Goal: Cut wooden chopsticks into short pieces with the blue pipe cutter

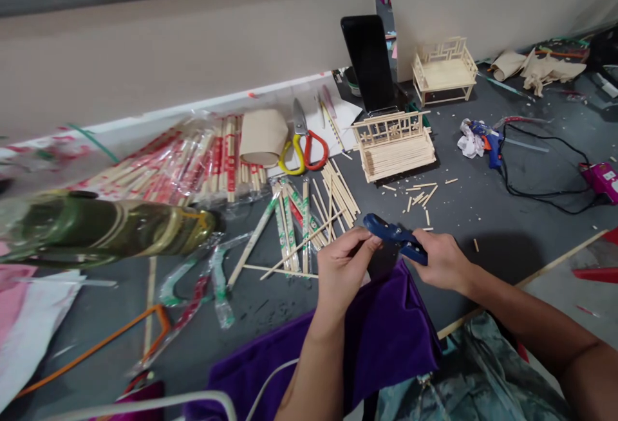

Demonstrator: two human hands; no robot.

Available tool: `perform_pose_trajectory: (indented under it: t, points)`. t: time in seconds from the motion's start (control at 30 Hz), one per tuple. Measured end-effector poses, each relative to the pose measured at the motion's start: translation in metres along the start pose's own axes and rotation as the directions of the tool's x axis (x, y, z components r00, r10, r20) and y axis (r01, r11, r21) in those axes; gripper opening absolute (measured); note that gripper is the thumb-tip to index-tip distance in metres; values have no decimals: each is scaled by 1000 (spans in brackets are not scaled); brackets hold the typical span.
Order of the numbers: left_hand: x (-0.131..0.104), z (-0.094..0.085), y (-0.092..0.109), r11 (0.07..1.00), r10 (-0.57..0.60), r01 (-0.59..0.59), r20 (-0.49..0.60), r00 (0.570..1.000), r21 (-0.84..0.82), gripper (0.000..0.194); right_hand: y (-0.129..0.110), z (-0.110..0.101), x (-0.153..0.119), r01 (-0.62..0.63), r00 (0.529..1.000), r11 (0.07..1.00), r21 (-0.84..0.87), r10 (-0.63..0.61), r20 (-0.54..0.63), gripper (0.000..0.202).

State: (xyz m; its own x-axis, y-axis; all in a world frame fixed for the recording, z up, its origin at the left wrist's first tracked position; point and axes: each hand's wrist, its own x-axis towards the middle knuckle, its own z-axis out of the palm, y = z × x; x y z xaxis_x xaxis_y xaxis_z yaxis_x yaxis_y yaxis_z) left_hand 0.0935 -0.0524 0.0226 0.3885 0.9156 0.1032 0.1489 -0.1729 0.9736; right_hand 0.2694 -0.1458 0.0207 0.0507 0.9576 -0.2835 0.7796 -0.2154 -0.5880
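My right hand (441, 260) is wrapped round the handles of dark blue hand cutters (393, 234), whose head points left. Close against that head, my left hand (348, 260) is closed in a pinch; whatever its fingertips hold is too small or hidden to make out. Beyond the hands stands a small bench made of thin wooden sticks (396, 150). Short cut stick pieces (425, 196) lie scattered to its front right. Longer bare sticks (340, 192) lie just past my left hand, beside chopsticks in green-printed wrappers (292, 224).
A second stick-built bench (444, 73) and a propped phone (369, 64) stand at the back. Scissors (302, 144) lie behind the sticks. A blue glue gun (492, 147) with a black cord is on the right. A green bottle (106, 224) lies left; purple cloth (386, 337) covers the front edge.
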Motion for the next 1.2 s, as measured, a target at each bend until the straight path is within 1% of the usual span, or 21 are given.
perform_pose_trajectory:
  t: [0.17,0.23,0.33,0.47,0.53,0.63,0.7,0.77,0.8,0.9,1.03,1.2]
  points:
    - [2,3,-5,997,-61,60,-22,998,-51,14,2,3,5,-11,1000,998,-54,10,-8,13]
    - [3,5,-10,996,-73,71,-34,997,-49,14,5,7,8,-11,1000,995,-100,9,-14,13]
    - [5,7,-17,993,-110,109,-18,994,-50,18,8,13,12,-9,1000,990,-142,6,-20,13]
    - [5,5,-17,983,-165,166,14,986,-84,19,6,9,12,-28,999,996,-90,25,-32,13]
    - [5,4,-14,980,-168,167,2,986,-107,19,2,3,9,-46,999,998,-40,45,-24,13]
    - [4,3,-11,975,-162,155,-28,986,-159,21,-3,-5,-1,-21,1000,998,57,21,-5,15]
    - [4,2,-9,967,-153,146,-18,988,-207,24,-4,-9,-9,41,998,995,97,-37,-43,25]
    - [3,2,-6,958,-137,132,-2,991,-255,27,-3,-9,-16,89,990,993,73,-80,-117,39]
    - [2,2,-5,955,-127,121,-1,992,-271,28,-2,-9,-18,94,984,995,45,-86,-153,44]
    - [1,1,-2,955,-91,87,-3,996,-282,27,0,-3,-21,78,971,997,-28,-82,-223,50]
    - [-1,-1,-2,963,-15,16,6,1000,-269,27,-1,2,-19,94,961,993,-73,-110,-254,51]
    - [-2,-3,0,968,61,-55,16,998,-245,23,-5,-1,-19,84,959,993,-79,-102,-265,53]
